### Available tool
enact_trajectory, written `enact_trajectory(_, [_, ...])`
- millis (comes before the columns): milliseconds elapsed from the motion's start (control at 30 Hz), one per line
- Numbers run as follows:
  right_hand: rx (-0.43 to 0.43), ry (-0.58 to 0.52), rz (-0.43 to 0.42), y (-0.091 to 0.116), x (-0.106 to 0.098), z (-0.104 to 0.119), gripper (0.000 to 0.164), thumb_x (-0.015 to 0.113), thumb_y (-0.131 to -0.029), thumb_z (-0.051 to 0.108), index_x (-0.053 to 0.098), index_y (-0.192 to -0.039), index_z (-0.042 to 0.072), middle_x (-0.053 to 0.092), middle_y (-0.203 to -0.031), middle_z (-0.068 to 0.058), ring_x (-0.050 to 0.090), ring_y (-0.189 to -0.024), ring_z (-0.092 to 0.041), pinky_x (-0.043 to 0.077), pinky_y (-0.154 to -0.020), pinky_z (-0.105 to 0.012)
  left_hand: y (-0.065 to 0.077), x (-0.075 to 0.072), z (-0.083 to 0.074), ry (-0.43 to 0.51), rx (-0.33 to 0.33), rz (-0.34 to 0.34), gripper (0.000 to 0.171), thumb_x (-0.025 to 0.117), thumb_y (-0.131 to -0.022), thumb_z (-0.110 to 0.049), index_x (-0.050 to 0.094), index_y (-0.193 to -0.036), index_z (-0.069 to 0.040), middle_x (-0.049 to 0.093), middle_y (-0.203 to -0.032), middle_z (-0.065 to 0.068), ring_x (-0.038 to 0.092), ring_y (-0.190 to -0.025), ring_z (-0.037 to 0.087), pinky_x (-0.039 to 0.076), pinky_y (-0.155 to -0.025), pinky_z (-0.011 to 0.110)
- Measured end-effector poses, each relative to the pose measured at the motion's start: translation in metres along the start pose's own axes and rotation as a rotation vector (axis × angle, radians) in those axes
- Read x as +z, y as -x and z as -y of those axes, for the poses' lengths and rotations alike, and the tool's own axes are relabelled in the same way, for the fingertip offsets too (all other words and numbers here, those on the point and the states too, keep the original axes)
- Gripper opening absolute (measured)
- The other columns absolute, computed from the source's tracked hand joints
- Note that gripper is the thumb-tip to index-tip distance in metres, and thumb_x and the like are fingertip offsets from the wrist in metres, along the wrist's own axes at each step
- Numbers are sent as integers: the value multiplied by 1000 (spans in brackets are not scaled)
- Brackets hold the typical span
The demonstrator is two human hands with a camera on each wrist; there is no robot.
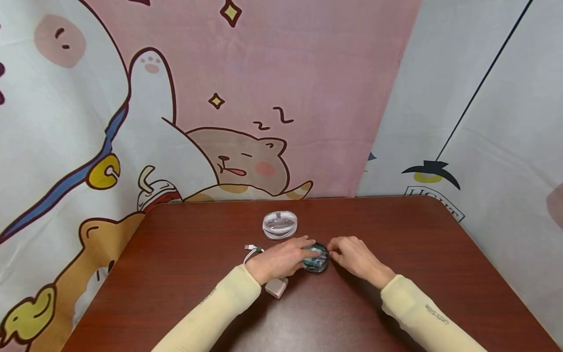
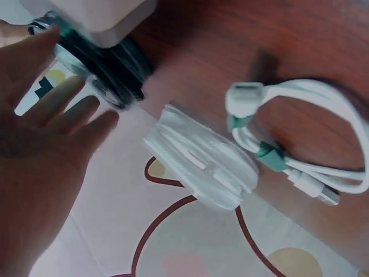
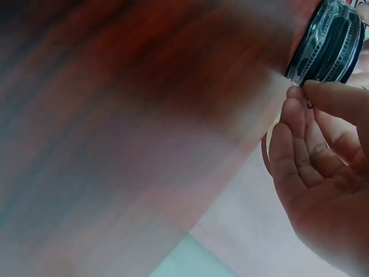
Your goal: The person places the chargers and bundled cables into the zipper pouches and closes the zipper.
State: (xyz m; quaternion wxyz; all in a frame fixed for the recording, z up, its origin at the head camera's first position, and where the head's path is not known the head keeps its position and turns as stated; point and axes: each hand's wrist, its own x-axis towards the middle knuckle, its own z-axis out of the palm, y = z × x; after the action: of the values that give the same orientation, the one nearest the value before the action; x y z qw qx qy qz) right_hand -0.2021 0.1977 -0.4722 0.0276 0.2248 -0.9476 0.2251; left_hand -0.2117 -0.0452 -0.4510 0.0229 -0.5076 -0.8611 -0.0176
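Observation:
A round, see-through zippered case (image 1: 317, 264) with dark trim lies on the table between the hands. My left hand (image 1: 279, 259) rests on its left side and top, fingers fairly straight. In the left wrist view those fingers (image 2: 72, 109) reach out beside the dark case (image 2: 118, 72). At the case's right edge, my right hand (image 1: 355, 256) pinches a small zipper pull between thumb and fingers; a bit of its metal (image 3: 309, 104) shows in the right wrist view. The ribbed zipper band (image 3: 328, 43) faces that hand. The fingers partly cover the case.
A clear case with white trim (image 1: 280, 226) stands behind the left hand. A coiled white USB cable (image 2: 323, 92) with green ties lies to that hand's left. Near the left wrist sits a pale charger block (image 1: 276, 287). A patterned cloth (image 1: 334, 98) hangs behind the brown table (image 1: 198, 293).

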Motion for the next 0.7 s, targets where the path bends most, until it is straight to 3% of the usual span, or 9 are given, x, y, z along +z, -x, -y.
enact_trajectory(133, [-32,16,-11,8,1,2,11,80,-89,7,75,-88,17,67,-84,11,62,-75,-7,54,-67,-32,-1,-1,-4,4,-22,-62,44,78,-91,-12,69,-134,-16,59,-142,9,56,-133,23,41,-114,30])
enact_trajectory(267, [-25,-10,-2,17,2,7,13,79,-90,9,74,-86,20,65,-83,15,58,-72,-1,51,-65,-27,0,1,-11,35,-75,-109,45,80,-93,-32,69,-132,-14,62,-130,5,60,-119,16,50,-102,27])
enact_trajectory(400, [-24,-48,22,23,2,14,13,79,-90,10,73,-85,21,63,-81,17,52,-68,2,47,-61,-25,0,4,-18,28,-85,-129,47,76,-94,-44,70,-131,-15,62,-127,6,61,-116,17,52,-98,26])
enact_trajectory(700, [-50,-64,69,27,-1,23,14,79,-90,11,73,-83,22,64,-81,18,51,-68,3,47,-62,-24,-1,7,-25,17,-71,-105,36,77,-95,-35,73,-127,-19,64,-128,5,63,-118,16,50,-101,26])
